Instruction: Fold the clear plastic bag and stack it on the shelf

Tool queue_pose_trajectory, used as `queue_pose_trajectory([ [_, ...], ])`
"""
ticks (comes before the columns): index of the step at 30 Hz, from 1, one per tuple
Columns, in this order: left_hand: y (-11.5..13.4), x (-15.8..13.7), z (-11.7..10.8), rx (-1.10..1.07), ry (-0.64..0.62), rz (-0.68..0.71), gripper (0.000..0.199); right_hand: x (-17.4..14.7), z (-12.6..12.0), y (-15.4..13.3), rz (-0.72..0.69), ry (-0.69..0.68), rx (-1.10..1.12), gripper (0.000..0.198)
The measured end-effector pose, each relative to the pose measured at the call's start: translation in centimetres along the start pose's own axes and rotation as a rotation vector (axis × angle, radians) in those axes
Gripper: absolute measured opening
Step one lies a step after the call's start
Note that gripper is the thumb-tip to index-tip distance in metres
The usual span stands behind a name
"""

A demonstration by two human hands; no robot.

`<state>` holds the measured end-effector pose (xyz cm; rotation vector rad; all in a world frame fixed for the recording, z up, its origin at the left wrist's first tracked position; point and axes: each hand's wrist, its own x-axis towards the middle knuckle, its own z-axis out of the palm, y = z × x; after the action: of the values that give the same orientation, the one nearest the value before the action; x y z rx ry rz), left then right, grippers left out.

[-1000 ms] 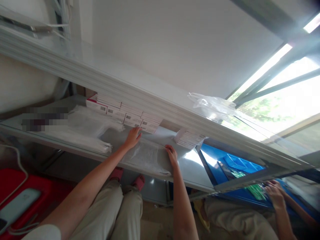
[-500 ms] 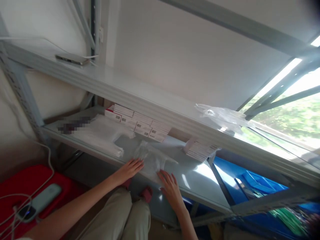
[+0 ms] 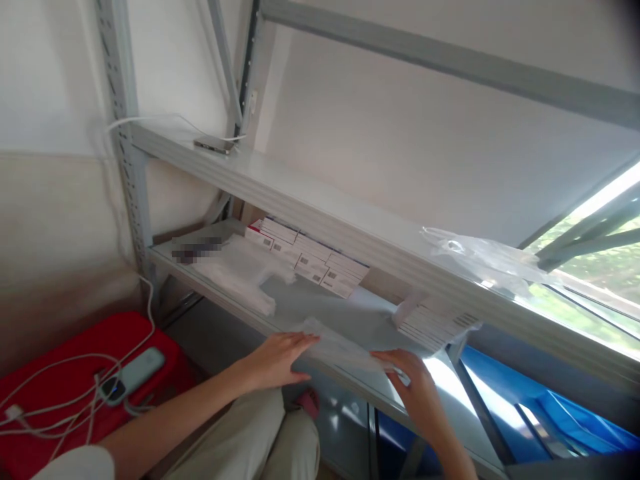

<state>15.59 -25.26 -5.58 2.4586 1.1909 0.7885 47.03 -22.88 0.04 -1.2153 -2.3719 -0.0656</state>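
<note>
A clear plastic bag [image 3: 337, 343] lies flattened on the lower metal shelf [image 3: 300, 303], close to its front edge. My left hand [image 3: 281, 357] rests at the bag's left end, fingers stretched out and thumb apart. At the other end, my right hand [image 3: 411, 380] has its fingers curled round the bag, and a bunched bit of plastic shows by the thumb. Left of it on the shelf is a pile of whitish plastic bags [image 3: 245, 270]. Behind stands a row of white boxes [image 3: 310, 260] with printed labels.
More boxes in plastic [image 3: 433, 323] stand right on the lower shelf. The upper shelf [image 3: 320, 200] carries a phone-like device [image 3: 215, 145] and a clear bag [image 3: 480, 257]. A power bank [image 3: 135, 375] with white cables lies on a red stool-like surface [image 3: 173, 357]. Blue bins [image 3: 580, 413] are at right.
My right hand has gone from lying spread on the bag to gripping its right end. The bag lies flatter and more stretched out. The camera view has turned leftward.
</note>
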Motion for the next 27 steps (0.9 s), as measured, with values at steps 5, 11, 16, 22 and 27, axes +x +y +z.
queue_pose_trajectory([
  [5,2.0,2.1,-0.1,-0.174,0.093,-0.131,0.046,9.0,-2.6,-5.5,-0.17,-0.087,-0.056,0.031],
  [11,-1.0,3.3,-3.6,-0.277,0.306,-0.273,0.025,16.3,-1.9,-9.8,-0.225,-0.062,-0.084,0.029],
  [16,-4.1,0.0,-11.2,-0.209,0.223,-0.313,0.03,19.0,-2.4,-10.9,-0.077,-0.075,0.051,0.029],
  [22,-8.7,-3.4,-19.4,-0.309,0.126,-0.336,0.027,21.1,-2.4,-12.2,0.012,-0.202,0.14,0.028],
  [27,-12.8,-2.4,-23.1,-0.455,0.146,-0.364,0.032,23.2,0.3,-12.3,0.046,-0.31,0.496,0.026],
])
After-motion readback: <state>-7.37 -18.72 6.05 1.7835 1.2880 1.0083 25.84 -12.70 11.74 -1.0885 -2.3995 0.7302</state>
